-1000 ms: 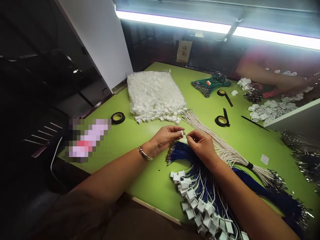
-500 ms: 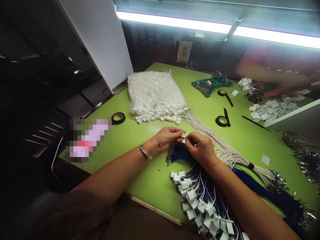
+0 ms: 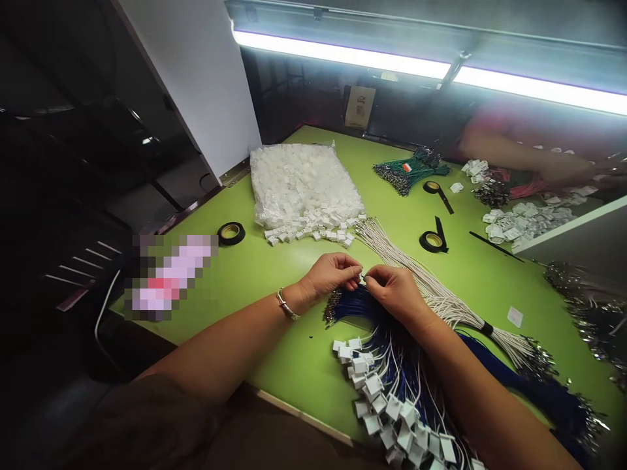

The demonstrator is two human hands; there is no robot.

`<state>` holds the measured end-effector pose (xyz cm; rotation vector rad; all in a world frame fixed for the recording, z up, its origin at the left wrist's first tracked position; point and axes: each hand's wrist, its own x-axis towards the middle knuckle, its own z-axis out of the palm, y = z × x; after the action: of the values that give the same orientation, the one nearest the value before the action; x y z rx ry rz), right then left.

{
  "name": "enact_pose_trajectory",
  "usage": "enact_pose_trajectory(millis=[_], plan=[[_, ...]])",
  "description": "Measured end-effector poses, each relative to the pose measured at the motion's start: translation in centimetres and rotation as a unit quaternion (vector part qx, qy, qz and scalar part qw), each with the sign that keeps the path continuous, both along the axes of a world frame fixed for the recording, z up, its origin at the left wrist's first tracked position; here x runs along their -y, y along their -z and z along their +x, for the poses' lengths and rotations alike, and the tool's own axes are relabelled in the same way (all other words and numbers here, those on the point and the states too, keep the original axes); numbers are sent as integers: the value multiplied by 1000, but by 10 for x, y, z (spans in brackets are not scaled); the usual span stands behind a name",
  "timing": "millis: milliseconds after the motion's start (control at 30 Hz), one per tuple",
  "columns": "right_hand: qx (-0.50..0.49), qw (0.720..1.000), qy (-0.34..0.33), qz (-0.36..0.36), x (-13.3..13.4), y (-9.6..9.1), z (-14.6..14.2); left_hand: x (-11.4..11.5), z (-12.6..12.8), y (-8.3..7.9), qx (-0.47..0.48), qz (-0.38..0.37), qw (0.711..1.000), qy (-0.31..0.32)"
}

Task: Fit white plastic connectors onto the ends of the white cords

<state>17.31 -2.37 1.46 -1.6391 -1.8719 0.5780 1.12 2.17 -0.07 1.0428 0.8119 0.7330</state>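
View, head: a green worktable (image 3: 289, 339) under a lit tube lamp (image 3: 343, 52).
Left hand (image 3: 334, 275): thumb and fingers pinched together on a small white piece (image 3: 362, 277), mostly hidden by the fingertips; a bracelet (image 3: 287, 304) sits on the wrist.
Right hand (image 3: 396, 291): thumb and forefinger pinched together just beside the left fingertips; what lies between them is too small to tell.
Small white piece: at the meeting point of both hands, above the metal-tipped end of the blue wires (image 3: 353, 308).
White wires (image 3: 396, 258): bundled, running diagonally beyond the right hand, bound near the far right end by a black band (image 3: 486, 328).
White connectors (image 3: 392, 408): clustered at the near edge beside the right forearm, white leads lying over blue wires.
Clear bag (image 3: 304, 176): filled with white pieces, loose ones (image 3: 311, 232) along its near side.
Black tape: one roll (image 3: 231, 234) left of the bag, two rolls (image 3: 433, 241) (image 3: 432, 187) to the right.
Green wires (image 3: 411, 171): bundled at the back, bearing a red-and-white tag.
Co-worker's arm (image 3: 524, 155): upper right, blurred, near more white pieces (image 3: 526, 222).
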Motion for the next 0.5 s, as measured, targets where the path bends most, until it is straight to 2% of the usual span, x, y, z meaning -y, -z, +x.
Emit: enact_pose_trajectory(millis=[133, 233, 333, 400, 500], plan=[[10, 1000, 6, 12, 1, -1, -7, 0, 0, -1, -1, 11, 1000, 10], [16, 999, -24, -32, -11, -10, 0, -1, 0, -1, 3, 23, 1000, 12], [31, 995, -48, -87, -41, -17, 15, -1, -1, 0, 6, 24, 1000, -7], [59, 997, 10, -43, -66, -17, 20, -2, -1, 0, 10, 21, 1000, -14], [121, 991, 48, -18, -96, -5, 16, -2, -3, -3, 15, 15, 1000, -11]])
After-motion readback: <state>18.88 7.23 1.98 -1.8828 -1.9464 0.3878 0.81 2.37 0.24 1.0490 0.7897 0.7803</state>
